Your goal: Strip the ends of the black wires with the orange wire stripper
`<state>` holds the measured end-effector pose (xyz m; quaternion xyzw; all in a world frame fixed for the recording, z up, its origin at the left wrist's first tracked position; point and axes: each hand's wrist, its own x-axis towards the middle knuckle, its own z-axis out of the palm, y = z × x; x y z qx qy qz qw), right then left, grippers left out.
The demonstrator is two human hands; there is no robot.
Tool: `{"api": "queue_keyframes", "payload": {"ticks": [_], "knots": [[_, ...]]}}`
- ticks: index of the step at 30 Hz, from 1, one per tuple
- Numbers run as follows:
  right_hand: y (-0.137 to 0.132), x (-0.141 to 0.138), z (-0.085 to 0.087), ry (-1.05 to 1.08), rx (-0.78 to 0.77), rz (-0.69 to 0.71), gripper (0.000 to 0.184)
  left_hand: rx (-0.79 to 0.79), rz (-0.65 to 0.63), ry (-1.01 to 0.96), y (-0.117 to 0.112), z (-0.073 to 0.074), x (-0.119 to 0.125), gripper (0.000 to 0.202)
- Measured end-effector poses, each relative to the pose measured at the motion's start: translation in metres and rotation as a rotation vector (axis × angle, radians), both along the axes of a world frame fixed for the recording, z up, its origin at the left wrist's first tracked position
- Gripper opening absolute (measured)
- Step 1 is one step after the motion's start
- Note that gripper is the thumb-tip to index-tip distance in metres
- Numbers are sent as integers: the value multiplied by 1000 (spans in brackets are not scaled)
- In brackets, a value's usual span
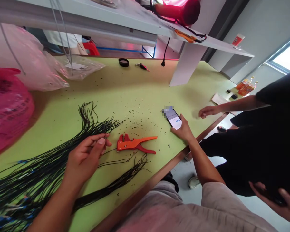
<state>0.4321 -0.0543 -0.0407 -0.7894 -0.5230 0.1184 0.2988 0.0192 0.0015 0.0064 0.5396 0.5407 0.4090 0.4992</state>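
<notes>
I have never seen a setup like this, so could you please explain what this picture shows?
No machine is at work here: you see a person's two bare hands, filmed by a camera on that person's head, looking forward and down. The right hand holds a phone with its screen lit. The left hand has its fingers curled together; whether they pinch anything is hard to tell. On the green table lie a large bundle of black wires, a smaller bundle and, between the hands, an orange-and-red plier-like tool. The reaching hand farther right belongs to another person.
</notes>
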Motion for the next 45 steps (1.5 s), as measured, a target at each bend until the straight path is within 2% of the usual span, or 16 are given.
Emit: {"api": "queue_keyframes", "payload": {"ticks": [3,6,8,9,12,15,19,22,24,27,30,32,37,42,45], "knots": [[-8,-6,4,-23,49,-15,106,-32,19,18,2,0,-3,65],[-19,-29,19,-47,204,42,72,-37,7,2,4,-3,-7,58],[-22,-51,32,-34,246,217,51,-21,-11,-45,6,-6,-8,52],[-22,-63,39,-21,193,346,46,-28,-23,-62,7,-9,-9,49],[-13,-99,53,-54,1,712,50,-20,-31,-79,11,-14,-10,44],[2,-125,58,-144,-167,870,56,43,-38,-91,13,-14,-11,38],[13,-135,55,-162,-215,852,65,134,-9,-93,16,-12,-14,35],[14,-127,51,-45,-169,799,70,132,-9,-21,17,-14,-16,36],[15,-116,47,149,-170,721,67,146,-41,68,17,-17,-18,38],[20,-102,42,578,-233,568,61,208,-101,246,15,-21,-19,41],[26,-99,42,978,-181,493,61,263,-172,390,13,-25,-17,39],[30,-106,48,1152,-129,506,63,279,-243,448,13,-29,-15,36],[36,-143,63,1348,-113,504,68,331,-378,542,14,-44,-5,35],[43,-176,67,1482,-197,582,56,430,-478,663,13,-50,3,29],[46,-185,73,1503,-224,635,48,447,-461,788,11,-51,7,24]]}}
